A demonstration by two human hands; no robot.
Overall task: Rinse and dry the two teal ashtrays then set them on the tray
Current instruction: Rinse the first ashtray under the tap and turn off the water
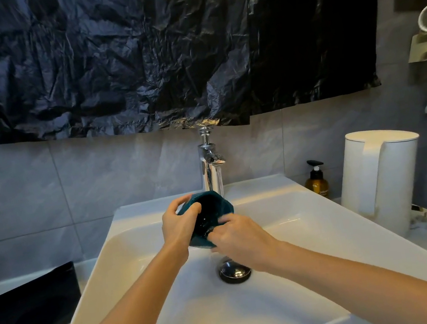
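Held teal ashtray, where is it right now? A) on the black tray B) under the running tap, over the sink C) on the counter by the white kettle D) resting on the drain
B: the left hand and right hand hold the teal ashtray tilted under the tap stream, above the sink, clear of the drain.

Left hand (175, 227), right hand (241, 238) and both forearms are bare.

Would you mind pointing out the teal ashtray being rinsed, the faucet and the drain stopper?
teal ashtray (210, 209), head view, on its dark inner bowl.
faucet (208, 174), head view, on its chrome body.
drain stopper (235, 271), head view, on its metal cap.
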